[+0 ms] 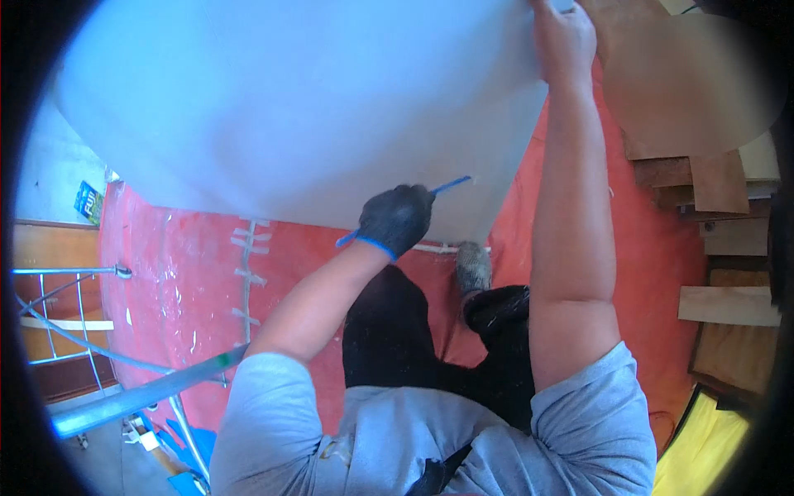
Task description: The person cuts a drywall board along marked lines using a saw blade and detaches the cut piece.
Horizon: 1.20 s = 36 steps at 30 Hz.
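A large pale grey-white panel [289,99] fills the upper middle of the head view. My left hand [397,219], in a dark glove with a blue cuff, is closed around a thin blue tool [451,184] over the panel's lower part. The tool's tip lies close to a small light mark on the panel. At the top right, my right hand [566,37], bare, is closed on the panel's right edge; its fingertips are partly hidden. The panel's lower corner is near my shoe [473,269].
Red sheeting [182,289] with taped seams covers the floor. Metal tubing [149,401] and a wire frame stand at the left. Wooden boards [728,306] are stacked at the right, above a yellow item [703,438]. A blurred round patch hides part of the upper right.
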Motion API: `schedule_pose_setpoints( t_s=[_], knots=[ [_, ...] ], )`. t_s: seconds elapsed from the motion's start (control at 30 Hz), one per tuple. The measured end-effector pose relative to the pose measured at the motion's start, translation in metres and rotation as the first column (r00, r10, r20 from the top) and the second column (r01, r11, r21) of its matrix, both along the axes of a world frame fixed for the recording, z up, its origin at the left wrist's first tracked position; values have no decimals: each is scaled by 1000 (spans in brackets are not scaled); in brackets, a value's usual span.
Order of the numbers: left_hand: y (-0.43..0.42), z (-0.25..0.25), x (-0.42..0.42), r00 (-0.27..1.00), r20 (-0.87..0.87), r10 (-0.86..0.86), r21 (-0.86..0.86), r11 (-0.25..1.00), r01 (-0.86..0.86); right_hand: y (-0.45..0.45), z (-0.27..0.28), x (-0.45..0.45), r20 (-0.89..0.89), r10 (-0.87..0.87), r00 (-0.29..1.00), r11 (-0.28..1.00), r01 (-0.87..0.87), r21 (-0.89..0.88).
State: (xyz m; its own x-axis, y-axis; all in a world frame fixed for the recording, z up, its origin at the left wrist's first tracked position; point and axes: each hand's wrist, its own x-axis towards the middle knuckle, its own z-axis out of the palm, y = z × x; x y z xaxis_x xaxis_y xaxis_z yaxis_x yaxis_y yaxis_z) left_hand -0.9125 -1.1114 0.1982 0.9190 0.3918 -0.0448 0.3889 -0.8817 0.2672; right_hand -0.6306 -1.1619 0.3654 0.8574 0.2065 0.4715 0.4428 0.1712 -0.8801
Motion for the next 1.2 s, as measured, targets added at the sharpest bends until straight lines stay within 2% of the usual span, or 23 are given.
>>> schedule_pose_setpoints(
  t_s=[0.03, 0.1, 0.13, 0.17, 0.2, 0.27, 0.3, 0.4, 0.5, 0.6, 0.63, 0.7, 0.8, 0.83, 0.93, 1.07, 1.1, 1.2],
  knots=[
    [2, -8, 8, 999, 26, -30, 60, 998, 29, 1, -5, -3, -31, -28, 999, 997, 26, -69],
    [18, -29, 40, 964, 255, -70, 150, 988, 32, 0, 5, 3, -50, -98, 994, 980, 87, -181],
    [21, -34, 44, 931, 352, -97, 195, 980, 28, -3, 6, 2, -45, -62, 997, 988, 55, -144],
    [14, -18, 39, 962, 271, -43, 217, 976, -17, -4, 6, -2, -38, -22, 999, 994, 18, -104],
    [10, -18, 23, 971, 234, -53, 189, 982, 8, -3, 8, -6, -21, 22, 1000, 997, -24, -69],
    [4, -16, -6, 983, 157, -95, 137, 988, 73, 1, 12, -11, -36, -25, 999, 997, 23, -77],
    [0, -15, -5, 997, 66, -37, 118, 993, 29, -1, 12, -11, -50, -65, 997, 995, 61, -79],
    [1, -19, 0, 988, 116, -106, 115, 989, 92, 0, 5, 6, -29, -79, 996, 985, 73, -156],
    [-8, -16, 4, 998, 40, 52, -38, 998, -50, -1, 4, 3, -25, -51, 998, 993, 48, -109],
    [-14, -25, 33, 995, 94, 27, -39, 999, -24, 0, 2, 5, -12, -81, 997, 987, 79, -142],
    [-6, -45, 35, 992, 124, -14, -30, 999, 18, -1, 3, 6, -12, -63, 998, 990, 61, -128],
    [0, -30, 17, 991, 123, -45, -16, 999, 48, 0, 2, 6, -18, -16, 1000, 994, 14, -109],
    [1, -18, 13, 996, 82, -22, -15, 1000, 24, 3, -1, 7, 21, -148, 989, 979, 149, -141],
    [-2, -19, 11, 999, 54, 2, -24, 1000, -1, 0, -1, 7, 25, -128, 991, 982, 130, -138],
    [-4, -47, 45, 979, 198, -42, -2, 999, 44, 2, 2, 1, 16, -76, 997, 989, 78, -122],
    [5, -16, 9, 994, 79, -71, -43, 996, 74, 1, 1, 8, 2, -85, 996, 984, 84, -158],
    [5, -13, 2, 1000, -11, 25, -44, 999, -26, 3, 2, 9, -4, -90, 996, 983, 88, -159],
    [1, -26, 31, 999, 49, -9, -51, 999, 12, 0, 5, -5, 51, -35, 998, 998, 38, -59]
  ],
)
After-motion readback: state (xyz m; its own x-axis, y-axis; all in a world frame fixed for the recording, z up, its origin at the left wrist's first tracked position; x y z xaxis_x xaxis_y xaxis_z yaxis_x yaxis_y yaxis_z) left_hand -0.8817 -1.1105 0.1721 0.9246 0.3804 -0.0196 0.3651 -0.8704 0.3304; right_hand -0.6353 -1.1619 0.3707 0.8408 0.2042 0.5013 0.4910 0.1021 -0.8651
